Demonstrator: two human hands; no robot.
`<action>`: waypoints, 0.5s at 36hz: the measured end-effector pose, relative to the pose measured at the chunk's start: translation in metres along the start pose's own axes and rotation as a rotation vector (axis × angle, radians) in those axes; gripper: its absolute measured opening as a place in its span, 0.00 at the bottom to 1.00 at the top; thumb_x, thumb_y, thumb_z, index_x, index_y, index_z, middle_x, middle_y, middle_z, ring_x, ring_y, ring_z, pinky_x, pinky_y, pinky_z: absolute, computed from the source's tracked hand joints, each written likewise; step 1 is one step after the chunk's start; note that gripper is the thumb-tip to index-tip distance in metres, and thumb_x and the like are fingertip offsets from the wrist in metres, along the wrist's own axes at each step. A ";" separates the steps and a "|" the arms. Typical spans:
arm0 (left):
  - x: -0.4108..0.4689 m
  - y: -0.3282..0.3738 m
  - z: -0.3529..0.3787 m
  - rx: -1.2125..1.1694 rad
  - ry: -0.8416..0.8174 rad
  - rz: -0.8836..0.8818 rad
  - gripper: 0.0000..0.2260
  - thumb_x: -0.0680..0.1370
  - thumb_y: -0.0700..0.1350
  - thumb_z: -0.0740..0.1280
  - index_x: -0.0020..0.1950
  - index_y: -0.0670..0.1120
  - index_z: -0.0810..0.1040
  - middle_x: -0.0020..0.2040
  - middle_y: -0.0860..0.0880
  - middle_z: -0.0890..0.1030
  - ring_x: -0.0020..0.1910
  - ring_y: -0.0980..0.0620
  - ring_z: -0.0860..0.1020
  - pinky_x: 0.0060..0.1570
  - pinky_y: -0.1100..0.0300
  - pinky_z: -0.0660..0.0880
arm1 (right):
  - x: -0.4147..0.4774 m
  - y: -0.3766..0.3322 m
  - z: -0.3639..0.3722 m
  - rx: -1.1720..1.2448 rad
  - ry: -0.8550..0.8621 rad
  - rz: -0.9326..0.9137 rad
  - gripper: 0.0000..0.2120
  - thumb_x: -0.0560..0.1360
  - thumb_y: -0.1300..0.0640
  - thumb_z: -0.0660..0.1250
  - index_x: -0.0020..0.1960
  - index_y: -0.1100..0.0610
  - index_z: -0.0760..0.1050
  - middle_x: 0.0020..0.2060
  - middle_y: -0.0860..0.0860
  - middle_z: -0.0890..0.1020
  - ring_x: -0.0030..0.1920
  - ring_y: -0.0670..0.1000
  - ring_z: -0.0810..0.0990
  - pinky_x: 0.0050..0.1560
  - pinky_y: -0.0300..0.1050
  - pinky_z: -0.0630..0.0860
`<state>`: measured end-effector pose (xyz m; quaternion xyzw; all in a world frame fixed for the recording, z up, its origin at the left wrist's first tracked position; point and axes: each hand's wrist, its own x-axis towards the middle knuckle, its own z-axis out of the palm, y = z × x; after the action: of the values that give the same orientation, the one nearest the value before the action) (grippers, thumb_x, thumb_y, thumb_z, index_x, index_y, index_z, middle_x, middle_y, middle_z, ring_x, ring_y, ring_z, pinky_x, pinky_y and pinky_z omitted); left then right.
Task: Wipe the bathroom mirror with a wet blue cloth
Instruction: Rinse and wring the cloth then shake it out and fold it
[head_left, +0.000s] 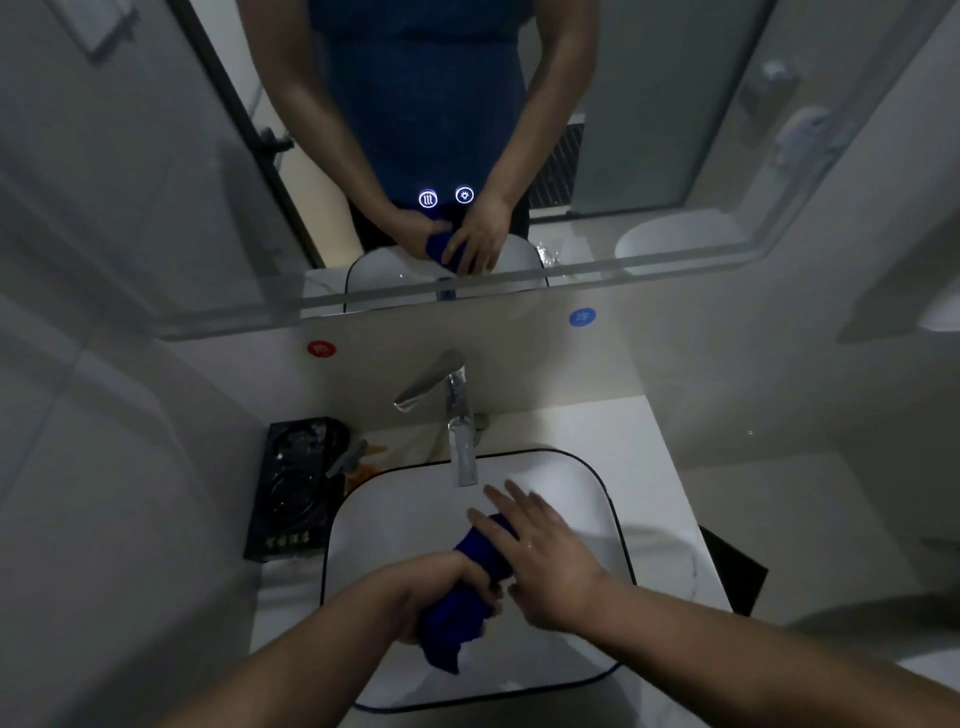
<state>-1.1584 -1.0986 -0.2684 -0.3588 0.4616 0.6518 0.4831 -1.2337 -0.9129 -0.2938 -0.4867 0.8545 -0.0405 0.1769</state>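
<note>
My left hand (441, 584) grips the bunched blue cloth (449, 631), right hand (545, 561) open against it; probably limp, soggy, I'd grab mid-bunch

Pretty dim and murky overall, greyish with only soft shadows. The white basin (395, 519) is the brightest patch, and two touch icons (428, 199) on the mirror (649, 130) glow bluish-white. Heavy fisheye bending at the edges, the walls (78, 467) look smeared, and the right hand (540, 561) has slightly motion-blurred fingertips.
</note>
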 end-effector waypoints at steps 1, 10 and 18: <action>-0.006 0.002 0.005 0.000 -0.049 -0.021 0.15 0.70 0.37 0.75 0.56 0.41 0.80 0.45 0.44 0.84 0.39 0.48 0.81 0.43 0.59 0.80 | -0.001 0.004 0.003 0.005 0.034 -0.025 0.49 0.71 0.47 0.76 0.84 0.50 0.53 0.85 0.57 0.55 0.85 0.61 0.52 0.83 0.61 0.53; -0.009 0.006 0.023 0.331 0.151 0.028 0.19 0.75 0.45 0.77 0.62 0.43 0.77 0.43 0.45 0.83 0.36 0.50 0.80 0.42 0.54 0.80 | 0.012 0.014 -0.029 -0.002 -0.176 -0.107 0.32 0.75 0.53 0.73 0.75 0.51 0.63 0.60 0.56 0.79 0.56 0.59 0.82 0.54 0.54 0.80; 0.022 -0.001 0.030 1.023 0.596 0.207 0.04 0.79 0.49 0.69 0.49 0.49 0.80 0.47 0.50 0.80 0.52 0.47 0.83 0.50 0.57 0.77 | 0.035 -0.008 -0.049 -0.160 -0.392 -0.008 0.15 0.71 0.49 0.72 0.55 0.52 0.77 0.44 0.50 0.79 0.42 0.56 0.81 0.41 0.47 0.74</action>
<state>-1.1643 -1.0637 -0.2790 -0.2013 0.8648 0.2617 0.3783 -1.2606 -0.9520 -0.2551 -0.5012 0.8023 0.1224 0.3003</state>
